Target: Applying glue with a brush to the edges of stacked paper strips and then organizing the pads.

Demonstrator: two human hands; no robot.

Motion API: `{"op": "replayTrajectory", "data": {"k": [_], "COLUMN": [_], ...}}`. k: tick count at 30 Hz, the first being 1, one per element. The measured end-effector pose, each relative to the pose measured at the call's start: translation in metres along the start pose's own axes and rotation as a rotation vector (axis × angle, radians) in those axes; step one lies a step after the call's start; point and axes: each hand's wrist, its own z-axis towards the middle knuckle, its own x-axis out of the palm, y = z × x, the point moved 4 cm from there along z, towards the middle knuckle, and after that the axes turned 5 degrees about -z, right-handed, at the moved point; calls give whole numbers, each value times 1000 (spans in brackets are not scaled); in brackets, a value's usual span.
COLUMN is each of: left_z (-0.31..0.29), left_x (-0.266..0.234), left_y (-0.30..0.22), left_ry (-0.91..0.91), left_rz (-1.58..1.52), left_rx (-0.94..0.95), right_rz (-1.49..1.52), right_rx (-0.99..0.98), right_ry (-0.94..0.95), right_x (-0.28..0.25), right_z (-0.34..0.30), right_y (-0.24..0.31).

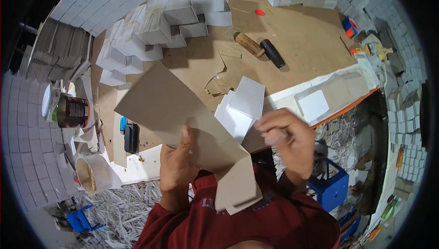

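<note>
My left hand point(177, 164) grips a long grey-brown cardboard piece point(176, 105), its thumb pressed on the upper face. The piece slants from upper left to lower right and bends near its lower end, where folded flaps point(238, 185) hang in front of my sweatshirt. To the right, my right hand point(292, 141) is raised apart from the cardboard, its fingers curled in toward the thumb. Motion blurs the fingertips, and anything small between them cannot be made out. Several loose white cards point(247, 98) lie on the table just beyond that hand.
Bundled white card stacks point(155, 27) stand at the back left. A wooden-handled mallet point(270, 52) lies mid-table. At right sits a shallow white tray point(338, 82) with a white card in it. A tin point(73, 111) and white bucket point(93, 175) are at left; a blue stool point(329, 187) stands below right.
</note>
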Motion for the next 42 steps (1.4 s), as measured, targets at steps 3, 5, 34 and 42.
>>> {"op": "replayTrajectory", "data": {"k": [3, 5, 34, 42], "left_z": [-5, 2, -177, -90], "left_x": [6, 0, -255, -99], "left_y": [-10, -15, -61, -33], "left_ry": [1, -85, -32, 163], "left_rz": [-102, -62, 1131, 1564], "left_rx": [60, 9, -652, -47], "right_rz": [-94, 45, 251, -232], "right_rx": [-433, -477, -159, -87], "right_ry": [413, 516, -445, -590], "right_x": [33, 29, -94, -89], "right_z": [8, 12, -32, -4], "right_y": [18, 17, -61, -25]}}
